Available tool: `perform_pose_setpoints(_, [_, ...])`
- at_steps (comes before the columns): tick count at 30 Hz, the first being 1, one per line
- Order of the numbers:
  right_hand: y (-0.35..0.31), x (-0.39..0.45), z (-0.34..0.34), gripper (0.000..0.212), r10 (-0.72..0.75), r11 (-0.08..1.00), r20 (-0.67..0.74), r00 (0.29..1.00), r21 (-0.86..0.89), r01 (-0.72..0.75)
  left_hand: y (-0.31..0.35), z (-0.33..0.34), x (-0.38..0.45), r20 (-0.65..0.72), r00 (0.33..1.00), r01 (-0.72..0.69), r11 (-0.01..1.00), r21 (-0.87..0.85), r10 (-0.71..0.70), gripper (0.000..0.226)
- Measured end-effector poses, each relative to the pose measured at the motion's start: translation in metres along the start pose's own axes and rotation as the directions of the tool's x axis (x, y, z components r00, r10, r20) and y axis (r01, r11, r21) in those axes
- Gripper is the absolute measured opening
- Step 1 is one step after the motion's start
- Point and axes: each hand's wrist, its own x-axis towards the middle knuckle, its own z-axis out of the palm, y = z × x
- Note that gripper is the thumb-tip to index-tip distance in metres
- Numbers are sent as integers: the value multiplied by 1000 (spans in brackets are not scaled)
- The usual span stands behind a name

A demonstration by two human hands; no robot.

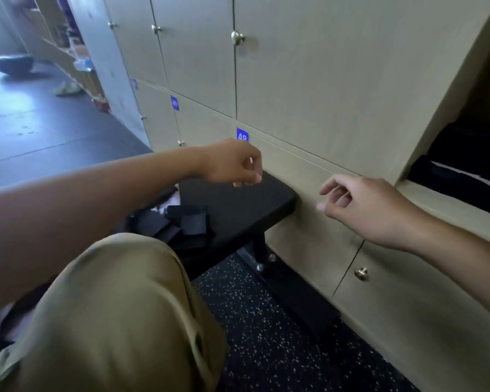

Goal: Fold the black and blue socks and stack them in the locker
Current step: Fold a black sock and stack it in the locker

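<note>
On the black padded bench (pixel 238 205), a loose pile of black folded socks (pixel 181 224) lies at 7 o'clock from the left hand (pixel 232 165), whose fingers hang loosely curled and empty above the bench end. At 3 o'clock, the right hand (pixel 362 207) hovers empty, fingers relaxed, before the beige wooden lockers (pixel 309 80). The open locker (pixel 464 171) shows dark folded fabric inside.

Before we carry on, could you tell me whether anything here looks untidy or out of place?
Yes: the dark socks lie in a loose, crooked heap on the black bench, not in the open locker. Both hands hold nothing.
</note>
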Motion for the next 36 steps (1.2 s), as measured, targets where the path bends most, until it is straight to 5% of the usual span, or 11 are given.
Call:
perform_pose_setpoints(7, [-31, 16, 24, 16, -103, 995, 53, 993, 23, 102, -69, -29, -49, -13, 988, 155, 984, 82, -155, 17])
perform_pose_setpoints(13, [-47, 26, 53, 16, -125, 990, 132, 983, 82, 114, -102, -26, -77, 216, 950, 211, 974, 88, -225, 35])
perform_pose_setpoints(22, [-79, 48, 117, 29, -123, 977, 250, 960, 202, 73, -141, -11, -91, 205, 884, 392, 905, 166, -421, 119])
perform_pose_setpoints(32, [-106, 69, 160, 42, -66, 950, 246, 967, 313, -15, -169, 17, -80, 126, 838, 544, 829, -132, -530, 104])
perform_pose_setpoints(36, [-113, 74, 170, 48, -42, 935, 249, 968, 352, -50, -176, 22, -78, 66, 824, 566, 820, -86, -562, 104])
